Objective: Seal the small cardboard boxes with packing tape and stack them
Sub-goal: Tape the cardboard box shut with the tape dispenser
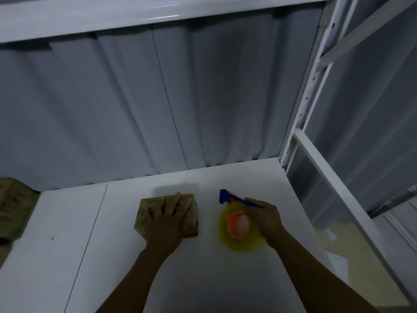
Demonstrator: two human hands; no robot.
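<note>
A small printed cardboard box [144, 213] sits on the white table [203, 279] near the middle. My left hand [168, 220] lies flat on its top, fingers straight and spread, covering most of the lid. To the right, a tape dispenser [239, 224] with a blue head, an orange hub and a yellowish tape roll sits low over the table. My right hand [267, 219] grips the dispenser's handle from the right side. The dispenser and the box are apart.
More cardboard boxes [13, 208] stand at the table's left edge. A grey curtain [158, 109] hangs behind the table. A white shelf [90, 16] runs overhead and a white metal rack post [302, 105] stands at the right, beside the table's right edge.
</note>
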